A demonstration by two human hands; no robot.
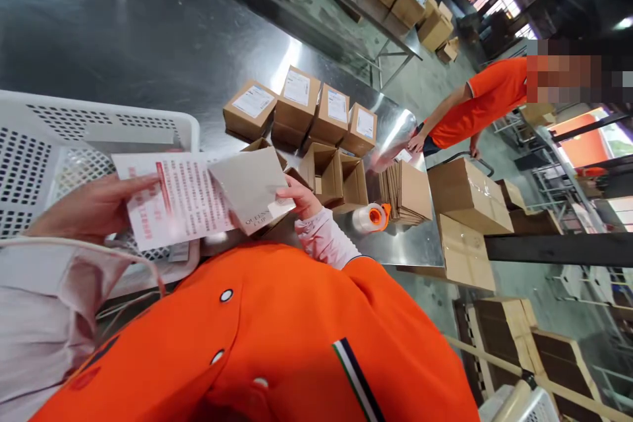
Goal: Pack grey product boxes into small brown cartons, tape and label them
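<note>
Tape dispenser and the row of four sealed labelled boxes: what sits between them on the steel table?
Head view: two open empty cartons stand between the tape dispenser and the sealed boxes.

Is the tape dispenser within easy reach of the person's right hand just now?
Probably yes, once freed. The right hand holds a grey card, but the tape dispenser lies close beside that arm on the bare metal table, with nothing between them.

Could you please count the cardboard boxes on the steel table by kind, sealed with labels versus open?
Sealed labelled boxes: 4
Open boxes: 2
Total: 6
</note>
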